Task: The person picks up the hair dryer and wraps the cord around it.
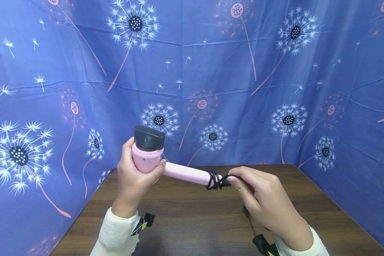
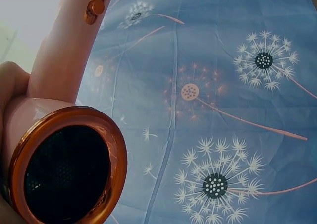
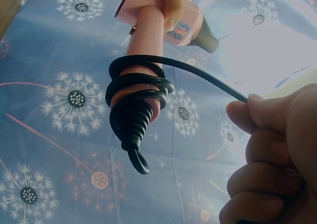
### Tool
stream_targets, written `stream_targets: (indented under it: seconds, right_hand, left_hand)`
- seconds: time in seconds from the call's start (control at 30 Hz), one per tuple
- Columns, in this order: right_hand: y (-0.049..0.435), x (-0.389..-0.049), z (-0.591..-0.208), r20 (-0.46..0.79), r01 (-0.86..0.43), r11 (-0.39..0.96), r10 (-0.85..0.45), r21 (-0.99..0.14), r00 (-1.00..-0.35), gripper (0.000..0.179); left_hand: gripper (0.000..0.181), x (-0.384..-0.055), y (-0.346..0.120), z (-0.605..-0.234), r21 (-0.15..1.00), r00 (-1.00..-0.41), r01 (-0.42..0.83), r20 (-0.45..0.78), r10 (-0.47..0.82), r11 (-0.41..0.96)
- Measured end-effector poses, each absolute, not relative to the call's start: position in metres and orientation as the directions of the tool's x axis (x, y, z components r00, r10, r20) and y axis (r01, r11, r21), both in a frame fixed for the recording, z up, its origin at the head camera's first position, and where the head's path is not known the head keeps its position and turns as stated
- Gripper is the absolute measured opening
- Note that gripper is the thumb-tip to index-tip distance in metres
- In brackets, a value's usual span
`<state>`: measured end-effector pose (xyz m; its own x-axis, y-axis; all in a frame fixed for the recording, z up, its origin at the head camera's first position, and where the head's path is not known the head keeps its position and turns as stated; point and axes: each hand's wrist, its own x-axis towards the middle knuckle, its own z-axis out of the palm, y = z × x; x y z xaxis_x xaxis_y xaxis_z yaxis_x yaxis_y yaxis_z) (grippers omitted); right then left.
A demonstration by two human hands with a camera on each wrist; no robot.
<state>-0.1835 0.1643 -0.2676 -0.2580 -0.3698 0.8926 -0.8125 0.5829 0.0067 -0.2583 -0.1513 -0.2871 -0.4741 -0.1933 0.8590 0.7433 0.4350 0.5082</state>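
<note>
A pink hair dryer point(image 1: 187, 173) with a black nozzle point(image 1: 149, 138) is held up above the table. My left hand point(image 1: 135, 176) grips it round the body, thumb across the near side. In the left wrist view its copper-coloured ring point(image 2: 121, 149) surrounds a dark mesh opening, and a copper switch point(image 2: 95, 7) sits on the handle. Several turns of black cord point(image 3: 141, 80) wrap the handle's end near the ribbed cord sleeve point(image 3: 133, 127). My right hand point(image 1: 268, 202) pinches the cord between thumb and forefinger, a taut stretch running from the handle to the fingers.
The brown wooden table point(image 1: 192, 220) lies beneath both hands. A blue curtain point(image 1: 211, 64) with dandelion prints hangs behind and along the sides. Below the right hand a thin black cord end point(image 1: 248, 213) hangs down. Black camera mounts sit at both wrists.
</note>
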Motion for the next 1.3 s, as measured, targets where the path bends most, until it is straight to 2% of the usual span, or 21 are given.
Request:
stream_targets:
  seconds: [0.5,0.87,1.3]
  right_hand:
    - [0.166,-0.186,-0.268,0.893,-0.817,0.576,-0.368,0.002,-0.257,0.004]
    - [0.166,-0.186,-0.266,0.901,-0.822,0.569,-0.361,0.008,-0.241,0.009]
    - [0.167,-0.187,-0.266,0.9,-0.825,0.566,-0.363,0.005,-0.243,0.007]
  left_hand:
    - [0.093,-0.258,-0.152,-0.287,0.5,-0.49,0.75,0.86,-0.145,0.432]
    - [0.093,-0.255,-0.151,-0.286,0.508,-0.509,0.769,0.854,-0.11,0.389]
    - [0.097,-0.248,-0.151,-0.283,0.458,-0.472,0.794,0.879,-0.069,0.399]
